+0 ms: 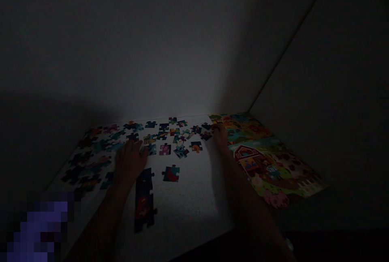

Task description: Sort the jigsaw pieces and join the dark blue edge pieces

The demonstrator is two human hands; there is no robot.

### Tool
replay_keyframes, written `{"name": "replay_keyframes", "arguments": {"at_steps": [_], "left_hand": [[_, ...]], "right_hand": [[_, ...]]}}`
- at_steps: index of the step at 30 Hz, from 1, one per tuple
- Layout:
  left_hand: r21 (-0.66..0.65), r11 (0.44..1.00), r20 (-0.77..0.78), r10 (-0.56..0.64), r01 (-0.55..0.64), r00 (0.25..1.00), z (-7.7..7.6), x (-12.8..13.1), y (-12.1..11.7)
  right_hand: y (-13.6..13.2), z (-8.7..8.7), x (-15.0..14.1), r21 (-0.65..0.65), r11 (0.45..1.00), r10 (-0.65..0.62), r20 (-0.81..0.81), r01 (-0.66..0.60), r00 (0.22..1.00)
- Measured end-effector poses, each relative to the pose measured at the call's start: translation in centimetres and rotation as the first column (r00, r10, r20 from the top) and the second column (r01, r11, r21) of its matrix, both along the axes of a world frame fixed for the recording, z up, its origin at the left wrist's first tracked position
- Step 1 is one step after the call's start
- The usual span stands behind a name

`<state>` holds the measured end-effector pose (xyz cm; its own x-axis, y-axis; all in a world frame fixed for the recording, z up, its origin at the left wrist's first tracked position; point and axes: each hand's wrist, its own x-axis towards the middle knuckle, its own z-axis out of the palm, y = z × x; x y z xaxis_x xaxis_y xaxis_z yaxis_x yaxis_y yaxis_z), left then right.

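Observation:
My left hand (130, 162) lies over loose jigsaw pieces on the white table, fingers stretched forward and apart. Beneath its wrist side, a joined strip of dark blue puzzle pieces (144, 205) with a red figure runs toward me. To the right of that strip is a single puzzle piece with a red curve (172, 174). At the far right of the loose pieces, my right hand (221, 135) has its fingers closed on a small dark reddish puzzle piece (215, 126), partly hidden by the fingers. A purple puzzle piece (165, 149) and an orange-marked puzzle piece (196, 147) lie between the hands.
Many loose pieces cover the left and back of the white table (188, 201). Along the right edge lie a farm picture with a red barn (273, 168) and another colourful picture (243, 126) behind it. A wall (170, 59) rises at the back. The light is dim.

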<state>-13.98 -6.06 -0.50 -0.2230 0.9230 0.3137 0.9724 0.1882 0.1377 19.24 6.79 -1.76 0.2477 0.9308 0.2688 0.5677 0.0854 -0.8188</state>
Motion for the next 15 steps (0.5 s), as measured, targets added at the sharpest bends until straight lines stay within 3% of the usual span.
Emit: {"name": "replay_keyframes", "arguments": {"at_steps": [7,11,15], "left_hand": [[-0.019,0.999,0.015,0.030,-0.030,0.999,0.2,0.3,-0.1],[-0.018,1.000,0.037,0.019,-0.019,0.999,0.3,0.3,-0.2],[0.052,0.999,0.143,-0.022,0.015,0.989,0.8,0.5,-0.3]], "right_hand": [[-0.8,0.9,0.2,-0.122,0.970,0.223,0.118,-0.208,0.968],[-1.0,1.3,0.7,-0.218,0.901,0.427,0.288,-0.375,0.857],[-1.3,1.2,1.4,-0.270,0.880,0.467,0.335,-0.391,0.818]]}}
